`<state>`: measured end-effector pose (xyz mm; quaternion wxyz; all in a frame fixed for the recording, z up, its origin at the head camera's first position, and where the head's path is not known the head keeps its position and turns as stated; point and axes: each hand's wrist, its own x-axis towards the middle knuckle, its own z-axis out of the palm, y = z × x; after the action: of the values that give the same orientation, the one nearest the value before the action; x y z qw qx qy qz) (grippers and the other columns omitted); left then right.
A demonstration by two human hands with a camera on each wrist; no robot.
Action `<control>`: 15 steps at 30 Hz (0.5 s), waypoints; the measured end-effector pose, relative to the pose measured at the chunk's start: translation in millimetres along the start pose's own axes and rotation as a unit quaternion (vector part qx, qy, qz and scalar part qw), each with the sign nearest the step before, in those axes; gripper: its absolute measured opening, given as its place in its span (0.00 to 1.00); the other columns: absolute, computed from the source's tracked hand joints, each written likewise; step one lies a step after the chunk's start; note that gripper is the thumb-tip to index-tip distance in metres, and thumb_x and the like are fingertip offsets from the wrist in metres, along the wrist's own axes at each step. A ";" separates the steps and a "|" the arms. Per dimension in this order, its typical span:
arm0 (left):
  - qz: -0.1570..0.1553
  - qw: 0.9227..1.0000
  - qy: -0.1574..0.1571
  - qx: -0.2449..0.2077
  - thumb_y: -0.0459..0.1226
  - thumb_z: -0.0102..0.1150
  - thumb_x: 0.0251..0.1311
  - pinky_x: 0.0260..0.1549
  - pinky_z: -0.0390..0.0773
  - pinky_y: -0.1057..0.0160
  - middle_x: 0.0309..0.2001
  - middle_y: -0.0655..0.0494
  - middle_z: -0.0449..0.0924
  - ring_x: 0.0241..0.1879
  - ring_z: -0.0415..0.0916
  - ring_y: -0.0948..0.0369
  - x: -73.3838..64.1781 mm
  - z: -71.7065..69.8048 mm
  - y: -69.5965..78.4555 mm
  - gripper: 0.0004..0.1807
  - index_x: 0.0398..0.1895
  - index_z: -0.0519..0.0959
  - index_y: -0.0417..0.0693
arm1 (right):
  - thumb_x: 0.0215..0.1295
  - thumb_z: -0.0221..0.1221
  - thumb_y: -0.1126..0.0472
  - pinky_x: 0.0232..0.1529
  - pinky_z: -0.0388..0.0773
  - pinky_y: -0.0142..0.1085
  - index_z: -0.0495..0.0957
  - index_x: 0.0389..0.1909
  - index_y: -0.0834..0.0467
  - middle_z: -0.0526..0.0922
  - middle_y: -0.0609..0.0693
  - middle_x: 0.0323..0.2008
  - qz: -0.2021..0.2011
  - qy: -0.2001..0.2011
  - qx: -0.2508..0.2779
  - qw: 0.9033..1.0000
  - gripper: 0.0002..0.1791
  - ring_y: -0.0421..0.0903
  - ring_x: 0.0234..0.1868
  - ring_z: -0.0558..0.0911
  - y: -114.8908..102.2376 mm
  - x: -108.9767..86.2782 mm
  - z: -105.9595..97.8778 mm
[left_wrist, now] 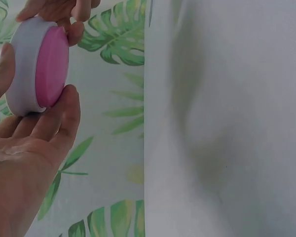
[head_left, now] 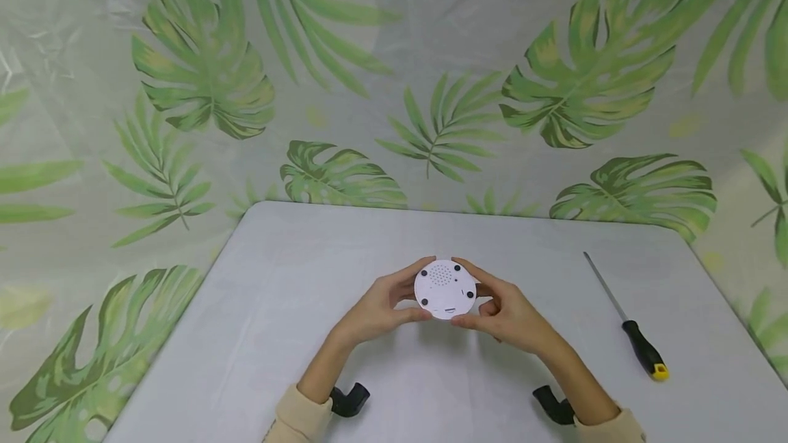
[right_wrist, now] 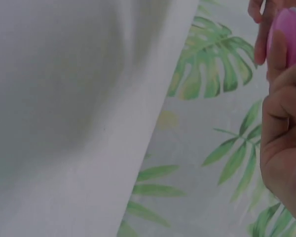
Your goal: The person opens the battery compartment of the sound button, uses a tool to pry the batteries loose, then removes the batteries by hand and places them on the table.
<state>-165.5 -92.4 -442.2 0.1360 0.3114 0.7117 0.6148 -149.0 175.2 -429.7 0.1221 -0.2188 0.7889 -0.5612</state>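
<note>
Both hands hold up a round white-and-pink push-button device (head_left: 444, 290) above the table. Its white underside faces the head camera, with a patch of small speaker holes and several dark round spots near the rim. On the far side is a pink domed top (left_wrist: 53, 66), seen from the wrists. My left hand (head_left: 383, 305) grips the left edge, thumb below and fingers above and behind. At the right edge my right hand (head_left: 509, 313) holds it the same way, its lower fingers curled in.
A screwdriver (head_left: 642, 349) with a black and yellow handle lies on the white table (head_left: 295, 245) at the right, its tip pointing away. Black wrist camera mounts (head_left: 351, 400) sit at both forearms. A leaf-patterned sheet (head_left: 443, 19) hangs behind the table.
</note>
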 end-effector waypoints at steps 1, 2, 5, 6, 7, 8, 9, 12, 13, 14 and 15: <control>0.002 1.000 -0.005 -0.001 0.32 0.70 0.64 0.65 0.78 0.63 0.80 0.54 0.62 0.68 0.76 0.53 0.2 -0.2 0.1 0.47 0.83 0.56 0.53 | 0.60 0.74 0.58 0.11 0.63 0.27 0.61 0.79 0.40 0.83 0.63 0.49 -0.002 0.004 0.000 1.000 0.49 0.34 0.13 0.64 0.3 -0.1 0.2; 0.004 1.000 -0.007 -0.002 0.33 0.69 0.64 0.65 0.77 0.63 0.80 0.54 0.62 0.68 0.76 0.53 0.3 -0.2 0.4 0.47 0.83 0.55 0.53 | 0.60 0.75 0.58 0.11 0.63 0.27 0.62 0.79 0.40 0.83 0.63 0.48 -0.005 0.011 -0.001 1.000 0.48 0.34 0.13 0.64 0.6 -0.3 0.8; 0.004 1.000 -0.001 -0.001 0.34 0.70 0.64 0.66 0.77 0.65 0.80 0.54 0.61 0.69 0.75 0.52 0.0 0.2 1.3 0.48 0.84 0.53 0.52 | 0.59 0.75 0.58 0.10 0.62 0.27 0.65 0.77 0.39 0.84 0.63 0.49 -0.019 0.032 0.000 0.999 0.47 0.34 0.13 0.63 1.4 -0.2 3.9; 0.003 1.000 0.004 0.000 0.34 0.70 0.64 0.66 0.77 0.66 0.80 0.54 0.61 0.69 0.75 0.52 -0.2 0.5 1.7 0.49 0.84 0.53 0.52 | 0.59 0.75 0.58 0.11 0.62 0.27 0.65 0.77 0.39 0.84 0.63 0.49 -0.024 0.037 0.000 0.999 0.46 0.33 0.13 0.63 1.6 -0.1 5.2; 0.003 1.000 0.008 0.000 0.34 0.70 0.64 0.66 0.77 0.66 0.80 0.54 0.61 0.69 0.75 0.51 -0.6 0.7 2.0 0.49 0.84 0.53 0.52 | 0.59 0.75 0.59 0.11 0.62 0.27 0.65 0.77 0.39 0.84 0.63 0.50 -0.028 0.041 0.001 0.999 0.46 0.33 0.13 0.63 2.1 0.0 6.6; 0.001 1.000 0.013 -0.001 0.33 0.70 0.64 0.66 0.77 0.66 0.80 0.53 0.61 0.69 0.75 0.50 -1.2 1.0 2.5 0.49 0.84 0.53 0.52 | 0.59 0.75 0.59 0.11 0.62 0.27 0.65 0.77 0.38 0.84 0.63 0.50 -0.030 0.046 0.002 0.998 0.47 0.33 0.13 0.63 2.6 0.0 8.1; -0.001 1.000 0.017 -0.001 0.33 0.70 0.64 0.66 0.77 0.65 0.80 0.53 0.62 0.69 0.75 0.50 -1.5 1.2 2.9 0.49 0.84 0.53 0.52 | 0.59 0.75 0.60 0.11 0.62 0.27 0.65 0.77 0.39 0.84 0.63 0.50 -0.034 0.052 0.002 0.998 0.47 0.33 0.13 0.63 3.2 -0.1 9.8; -0.006 1.000 0.030 -0.001 0.33 0.70 0.64 0.67 0.77 0.63 0.79 0.52 0.64 0.69 0.74 0.50 -2.1 2.1 3.3 0.48 0.83 0.54 0.52 | 0.59 0.74 0.62 0.11 0.62 0.26 0.65 0.78 0.41 0.85 0.64 0.47 -0.043 0.080 0.000 0.996 0.47 0.32 0.13 0.63 5.7 -0.7 15.9; -0.008 0.999 0.036 0.001 0.33 0.70 0.64 0.67 0.77 0.62 0.78 0.51 0.65 0.69 0.74 0.50 -2.2 2.5 3.4 0.48 0.83 0.54 0.52 | 0.59 0.74 0.62 0.11 0.62 0.26 0.65 0.78 0.42 0.86 0.63 0.46 -0.046 0.091 -0.004 0.995 0.47 0.32 0.13 0.63 6.3 -0.7 18.3; -0.009 0.999 0.043 0.004 0.33 0.70 0.64 0.67 0.77 0.62 0.77 0.51 0.66 0.69 0.74 0.51 -2.1 2.8 3.3 0.48 0.83 0.55 0.51 | 0.59 0.74 0.62 0.12 0.63 0.26 0.64 0.78 0.43 0.86 0.62 0.45 -0.047 0.101 -0.008 0.994 0.47 0.32 0.13 0.63 6.5 -0.8 20.6; -0.007 0.999 0.048 0.008 0.32 0.70 0.63 0.67 0.77 0.62 0.77 0.49 0.67 0.69 0.74 0.50 -1.8 3.3 2.9 0.48 0.83 0.55 0.49 | 0.59 0.74 0.61 0.12 0.63 0.26 0.64 0.78 0.43 0.86 0.61 0.44 -0.048 0.110 -0.014 0.993 0.47 0.32 0.13 0.64 6.5 -0.8 22.9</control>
<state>-161.4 -90.8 -440.4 0.1036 0.2775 0.7246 0.6223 -139.6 158.4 -443.7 0.0048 -0.1950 0.7942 -0.5755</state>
